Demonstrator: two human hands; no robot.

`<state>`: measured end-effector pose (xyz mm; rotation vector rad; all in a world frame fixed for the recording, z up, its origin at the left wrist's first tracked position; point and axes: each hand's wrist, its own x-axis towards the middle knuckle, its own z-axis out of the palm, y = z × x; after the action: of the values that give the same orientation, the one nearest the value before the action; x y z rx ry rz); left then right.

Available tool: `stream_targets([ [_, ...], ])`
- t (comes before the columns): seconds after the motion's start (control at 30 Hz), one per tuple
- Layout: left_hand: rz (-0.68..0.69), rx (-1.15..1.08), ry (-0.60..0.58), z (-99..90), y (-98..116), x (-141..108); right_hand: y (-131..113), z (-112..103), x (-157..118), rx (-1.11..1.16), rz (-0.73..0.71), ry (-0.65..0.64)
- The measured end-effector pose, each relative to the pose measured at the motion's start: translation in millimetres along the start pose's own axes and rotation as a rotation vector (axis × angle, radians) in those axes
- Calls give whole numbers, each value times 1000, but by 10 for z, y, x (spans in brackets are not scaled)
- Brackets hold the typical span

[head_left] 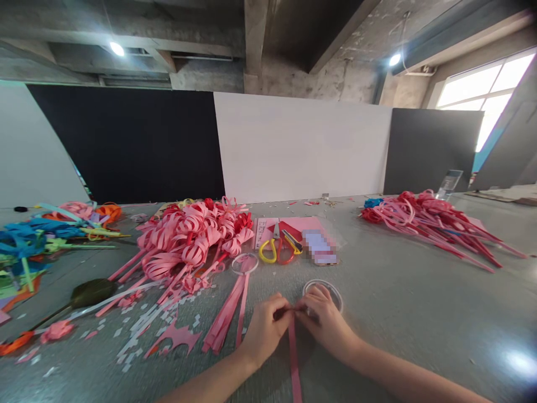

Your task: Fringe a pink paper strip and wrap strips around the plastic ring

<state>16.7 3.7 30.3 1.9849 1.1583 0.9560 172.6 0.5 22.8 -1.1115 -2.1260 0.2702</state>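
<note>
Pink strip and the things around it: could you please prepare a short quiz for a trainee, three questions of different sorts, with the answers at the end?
1. True or false: the left hand and the right hand meet at one end of a pink strip.
2. What does the right hand partly hide?
A. a blue bowl
B. a pale ring
C. a wooden spoon
3. Put in order, from the left of the picture to the right:
A. scissors
B. dark green leaf shape
C. clear upright block

Key: 1 true; 2 B; 3 B, A, C.
</note>
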Motion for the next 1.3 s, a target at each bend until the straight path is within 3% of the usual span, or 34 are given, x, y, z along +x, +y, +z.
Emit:
stream_targets([
  [0.27, -5, -242, -49, -17, -31, 2, -48, -7, -34, -29, -184, 67],
  [0.47, -110, -422, -104, 7, -12, -3, -75, -10, -61, -96, -313, 191],
  [0.53, -146, -485, -72, 15, -24, 7, -84, -16, -77, -109, -328, 216],
  [0.63, -210, -611, 64, 21, -69, 37, -89, -21, -102, -131, -355, 226],
  [0.7, -228, -649, 118, 23, -100, 53, -80, -16, -103, -144, -313, 220],
  [0.87, -211, -599, 117, 40, -140, 49, -10, 20, -51, -106, -54, 141],
  [1.0, -214, -606, 123, 47, -145, 34, 71, 78, -42, -73, -10, 46],
  [1.3, -212, -518, 87, 49, -151, 33, 192, 157, -57, -112, 30, 48],
])
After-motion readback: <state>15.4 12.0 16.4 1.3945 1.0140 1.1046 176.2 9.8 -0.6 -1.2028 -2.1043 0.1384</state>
